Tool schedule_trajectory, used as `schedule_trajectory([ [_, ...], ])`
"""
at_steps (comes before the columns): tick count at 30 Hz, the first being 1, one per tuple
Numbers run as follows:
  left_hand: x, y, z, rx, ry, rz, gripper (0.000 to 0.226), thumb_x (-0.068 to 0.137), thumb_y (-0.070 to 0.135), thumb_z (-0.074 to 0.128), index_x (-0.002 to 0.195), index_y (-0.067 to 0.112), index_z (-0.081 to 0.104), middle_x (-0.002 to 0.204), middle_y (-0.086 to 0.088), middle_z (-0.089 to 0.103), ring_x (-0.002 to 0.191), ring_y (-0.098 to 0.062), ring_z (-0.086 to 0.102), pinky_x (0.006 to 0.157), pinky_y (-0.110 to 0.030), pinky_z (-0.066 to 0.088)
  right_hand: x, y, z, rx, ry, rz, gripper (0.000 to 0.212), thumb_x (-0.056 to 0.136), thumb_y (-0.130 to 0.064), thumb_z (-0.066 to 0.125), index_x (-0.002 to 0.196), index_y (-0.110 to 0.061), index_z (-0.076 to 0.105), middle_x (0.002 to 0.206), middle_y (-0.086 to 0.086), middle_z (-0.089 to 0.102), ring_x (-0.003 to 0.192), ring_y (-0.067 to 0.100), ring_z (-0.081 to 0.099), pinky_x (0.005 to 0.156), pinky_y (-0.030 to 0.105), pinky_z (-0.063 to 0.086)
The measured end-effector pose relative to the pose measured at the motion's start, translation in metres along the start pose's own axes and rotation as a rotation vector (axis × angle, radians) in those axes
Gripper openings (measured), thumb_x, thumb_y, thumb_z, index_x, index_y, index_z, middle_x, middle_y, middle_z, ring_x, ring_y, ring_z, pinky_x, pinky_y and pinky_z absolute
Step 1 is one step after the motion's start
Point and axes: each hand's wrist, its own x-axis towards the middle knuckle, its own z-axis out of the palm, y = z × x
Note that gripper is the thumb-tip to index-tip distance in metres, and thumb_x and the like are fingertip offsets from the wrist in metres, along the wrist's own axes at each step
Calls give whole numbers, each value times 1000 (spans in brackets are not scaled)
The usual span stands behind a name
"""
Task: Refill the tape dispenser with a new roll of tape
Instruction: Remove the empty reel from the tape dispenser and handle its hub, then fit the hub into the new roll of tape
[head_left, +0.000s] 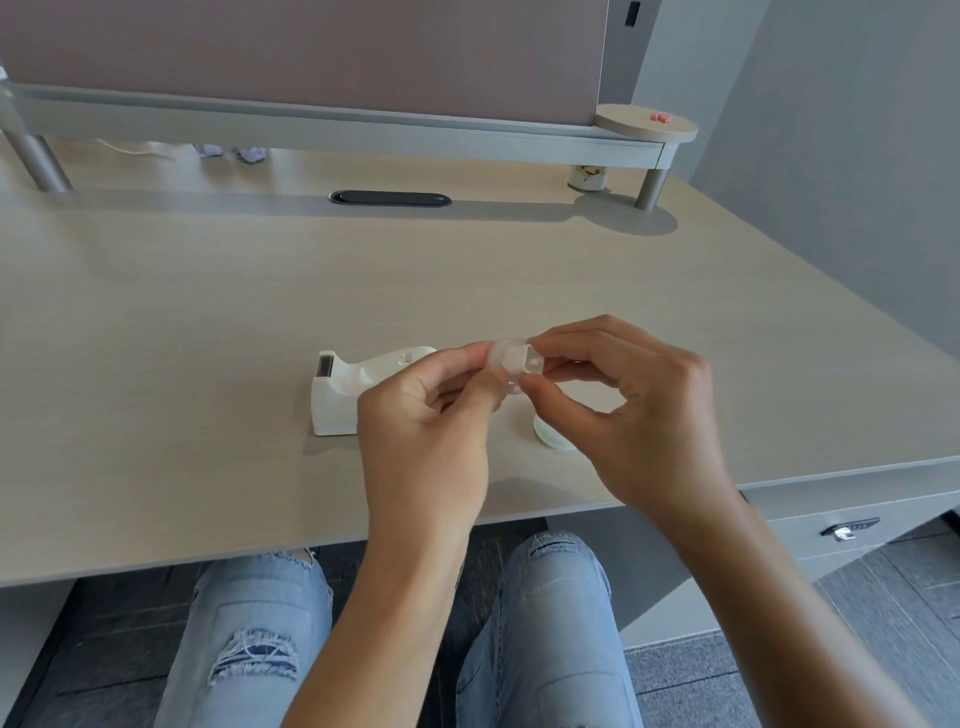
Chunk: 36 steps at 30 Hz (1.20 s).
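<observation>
A white tape dispenser (345, 387) stands on the desk, its cutter end to the left and its right part hidden behind my left hand (426, 431). Both hands hold a small clear plastic spool (514, 364) above the desk, pinched between the fingertips of my left hand and my right hand (634, 410). A clear roll of tape (550, 434) lies flat on the desk under my right hand, mostly hidden by it.
The light wood desk (208, 312) has a dark cable slot (389, 198) at the back. A raised grey shelf (332, 124) runs along the rear on posts, with a small jar (587, 177) under its right end. A drawer lock (844, 530) sits below the desk's right edge.
</observation>
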Motion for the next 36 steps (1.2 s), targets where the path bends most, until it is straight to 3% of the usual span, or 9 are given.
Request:
schedule_trajectory([
  [5,-11,-3,7,61,10,-9,21,88,6,77,106,18,80,78,0,83,73,-13,77,75,-17,56,-13,-3,-22,362,92,399,16,84,-2,84,93,-15,80,86,6,83,82,13,80,80,22,61],
  [7,-15,-3,11,119,23,-8,26,89,8,76,111,20,77,76,0,82,68,-11,76,69,-14,53,-16,4,-35,440,161,533,14,84,-2,84,89,-14,79,84,6,83,79,18,79,78,26,63],
  [11,-5,-5,29,264,1,20,16,88,7,75,100,17,80,75,1,81,59,-8,73,69,-21,58,-27,23,-54,429,221,678,12,89,-1,76,99,-7,77,79,3,80,74,17,78,75,29,64],
  [15,17,-15,64,463,-70,73,16,86,6,74,98,14,82,78,-1,80,65,-14,74,76,-31,62,-37,38,-68,351,229,717,19,94,-1,69,107,-11,80,80,-2,79,74,9,76,74,23,63],
  [18,33,-28,97,633,-164,105,19,86,3,71,98,10,82,89,-8,82,80,-23,78,84,-36,63,-42,52,-77,310,248,749,19,94,-9,71,104,-19,82,80,-4,80,76,9,74,73,25,63],
  [24,63,-52,137,885,-319,66,17,86,4,72,96,13,82,98,-6,80,95,-24,75,86,-33,60,-51,73,-77,225,243,779,15,96,-8,71,104,-17,79,77,-6,77,61,3,74,61,20,59],
  [28,68,-58,134,917,-329,54,15,87,16,75,101,16,81,91,0,76,92,-22,75,86,-33,59,-52,77,-69,136,206,757,15,96,-14,73,107,-21,79,75,-12,78,66,-3,76,65,16,58],
  [30,62,-56,125,899,-312,108,20,91,16,71,110,16,79,100,0,77,95,-20,73,89,-31,57,-50,77,-66,95,192,758,14,96,-19,72,104,-27,78,83,-21,77,68,-5,75,68,20,58],
  [36,13,-44,71,1000,-232,371,34,89,-4,56,111,11,76,112,-3,75,110,-24,65,89,-21,41,-52,74,-67,45,143,749,13,94,-21,72,101,-30,77,79,-32,76,70,-4,74,73,29,59],
])
